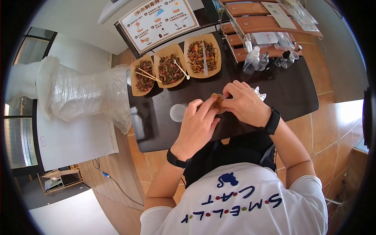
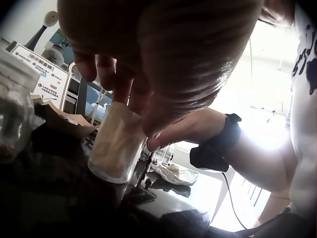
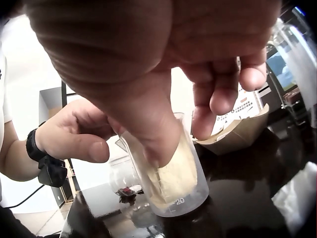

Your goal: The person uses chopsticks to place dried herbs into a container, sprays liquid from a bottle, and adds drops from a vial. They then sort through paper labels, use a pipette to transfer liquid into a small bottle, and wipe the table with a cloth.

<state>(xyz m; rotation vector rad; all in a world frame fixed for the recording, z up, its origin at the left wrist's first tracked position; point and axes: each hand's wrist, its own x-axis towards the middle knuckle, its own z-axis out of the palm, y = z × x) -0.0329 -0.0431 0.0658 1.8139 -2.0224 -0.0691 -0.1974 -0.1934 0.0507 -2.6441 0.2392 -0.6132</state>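
Observation:
A small clear cup (image 1: 222,105) with a cream-tan lining stands on the dark table; a "20" mark shows on the cup (image 3: 195,198) in the right wrist view. My left hand (image 1: 197,127) holds its rim from the left, fingertips at the mouth of the cup (image 2: 113,153). From the other side my right hand (image 1: 248,105) pinches the rim, its thumb (image 3: 161,144) reaching inside over the cream lining (image 3: 176,178). The fingertips hide part of the cup's mouth. A clear round container (image 1: 178,112) stands left of my left hand.
Three paper trays (image 1: 214,72) of dried, mixed bits line the table's far side, with sticks and a dropper on them. Small bottles (image 1: 263,62) stand at the back right before a wooden rack (image 1: 250,22). Crumpled white tissue (image 1: 259,94) lies beyond my right hand.

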